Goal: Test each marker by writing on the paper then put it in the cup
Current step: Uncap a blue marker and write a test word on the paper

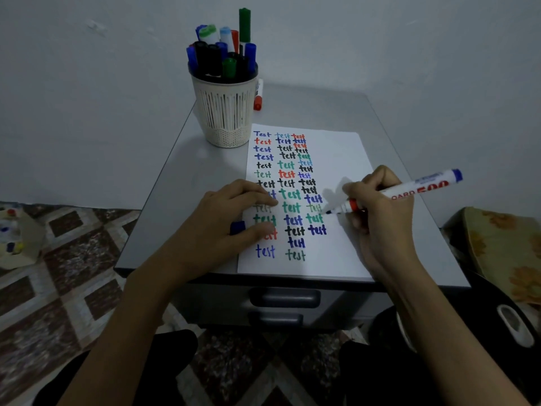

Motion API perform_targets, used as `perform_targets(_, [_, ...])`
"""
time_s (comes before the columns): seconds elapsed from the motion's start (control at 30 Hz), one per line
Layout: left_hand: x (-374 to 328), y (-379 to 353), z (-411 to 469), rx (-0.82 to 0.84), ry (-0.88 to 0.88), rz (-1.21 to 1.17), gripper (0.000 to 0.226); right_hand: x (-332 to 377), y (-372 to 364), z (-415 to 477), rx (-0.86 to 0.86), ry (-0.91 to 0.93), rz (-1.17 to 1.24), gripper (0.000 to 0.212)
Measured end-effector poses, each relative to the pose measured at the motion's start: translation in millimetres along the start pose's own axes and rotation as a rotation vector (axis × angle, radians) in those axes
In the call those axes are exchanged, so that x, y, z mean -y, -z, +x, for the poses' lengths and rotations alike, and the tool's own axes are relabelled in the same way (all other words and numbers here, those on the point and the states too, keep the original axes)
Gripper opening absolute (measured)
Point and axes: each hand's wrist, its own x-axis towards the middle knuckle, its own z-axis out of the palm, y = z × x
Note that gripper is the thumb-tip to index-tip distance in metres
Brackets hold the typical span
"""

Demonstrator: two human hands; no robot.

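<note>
A white sheet of paper (336,159) lies on the grey cabinet top, covered with three columns of the word "test" in several colours. My right hand (377,206) grips an uncapped blue whiteboard marker (415,190), its tip close to the paper right of the third column. My left hand (234,218) rests on the paper's left edge and holds the blue cap (237,227) under its fingers. A cream slotted cup (225,112) stands behind the paper, filled with several capped markers. A red-capped marker (258,95) lies behind the cup.
The grey cabinet (181,183) has two drawer handles at its front. A patterned floor lies to the left with a box of small coloured items (14,235). A patterned cushion (506,253) and a dark object sit to the right. A pale wall is behind.
</note>
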Motion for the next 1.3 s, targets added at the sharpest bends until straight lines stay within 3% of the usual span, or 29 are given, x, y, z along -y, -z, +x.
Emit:
perform_targets(0.27, [11, 33, -15, 0.068, 0.031, 0.031, 0.05, 2, -2, -1, -0.016, -0.046, 0.079, 0.036])
perform_targets(0.47, [15, 33, -14, 0.012, -0.013, 0.092, 0.035, 8, -2, -1, 0.064, -0.082, 0.087, 0.025])
perform_targets(0.57, [9, 29, -9, -0.064, -0.002, -0.031, 0.031, 12, -8, -6, 0.142, -0.115, 0.178, 0.009])
perform_targets(0.87, [-21, 8, -2, -0.247, 0.095, -0.494, 0.029, 28, -14, -25, 0.185, 0.068, 0.184, 0.032])
perform_targets(1.3, [-39, -3, 0, -0.265, 0.072, -0.7, 0.025, 18, -27, -31, 0.213, 0.007, 0.245, 0.038])
